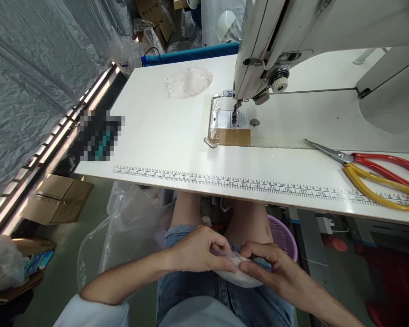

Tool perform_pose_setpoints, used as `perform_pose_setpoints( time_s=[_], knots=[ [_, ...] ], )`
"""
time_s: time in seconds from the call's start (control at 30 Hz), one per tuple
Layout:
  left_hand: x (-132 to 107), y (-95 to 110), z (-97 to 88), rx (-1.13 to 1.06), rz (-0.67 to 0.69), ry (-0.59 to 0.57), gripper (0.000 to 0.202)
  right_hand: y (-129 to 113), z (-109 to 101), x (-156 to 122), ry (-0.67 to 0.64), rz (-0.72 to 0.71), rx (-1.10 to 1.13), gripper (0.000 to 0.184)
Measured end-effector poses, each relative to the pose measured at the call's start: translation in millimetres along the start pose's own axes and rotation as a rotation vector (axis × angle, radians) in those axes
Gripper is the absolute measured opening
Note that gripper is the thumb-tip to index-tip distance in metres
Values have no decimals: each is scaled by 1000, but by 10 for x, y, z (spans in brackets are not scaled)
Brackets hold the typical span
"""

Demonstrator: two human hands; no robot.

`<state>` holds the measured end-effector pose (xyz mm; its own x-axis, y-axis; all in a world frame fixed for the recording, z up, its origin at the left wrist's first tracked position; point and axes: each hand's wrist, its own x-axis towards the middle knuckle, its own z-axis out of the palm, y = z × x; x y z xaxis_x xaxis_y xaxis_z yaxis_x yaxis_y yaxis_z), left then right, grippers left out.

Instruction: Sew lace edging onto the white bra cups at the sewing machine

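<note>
Above my lap, a small piece of whitish fabric is pinched between both hands. My left hand grips its left edge with thumb and fingers closed. On the right side, my right hand pinches the cloth between thumb and forefinger. The fingertips of the two hands nearly meet, and part of the fabric is hidden behind them. Another pale fabric piece with loose threads lies flat on the white table, left of the sewing machine.
Scissors with red and yellow handles lie at the table's right, over a printed ruler along the front edge. Below are a purple basket and a clear plastic bag. A cardboard box stands at left.
</note>
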<state>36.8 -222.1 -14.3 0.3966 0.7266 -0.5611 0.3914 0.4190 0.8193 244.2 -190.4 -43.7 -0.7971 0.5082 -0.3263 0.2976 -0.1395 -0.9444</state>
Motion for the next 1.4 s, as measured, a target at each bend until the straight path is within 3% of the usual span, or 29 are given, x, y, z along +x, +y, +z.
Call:
perform_pose_setpoints(
  time_s=[0.2, 0.53, 1.2, 1.4],
  knots=[
    [23, 14, 11, -97, -61, -14, 33, 7, -8, -6, -17, 30, 24, 38],
    [63, -48, -2, -130, -114, -68, 41, 35, -96, -31, -89, 65, 88, 26],
    [34, -60, -22, 51, -11, -2, 26, 107, -4, -41, 52, 49, -51, 22],
    [5, -30, -31, 1, -25, 3, 23, 51, 0, -86, 86, 35, -33, 19]
  ],
)
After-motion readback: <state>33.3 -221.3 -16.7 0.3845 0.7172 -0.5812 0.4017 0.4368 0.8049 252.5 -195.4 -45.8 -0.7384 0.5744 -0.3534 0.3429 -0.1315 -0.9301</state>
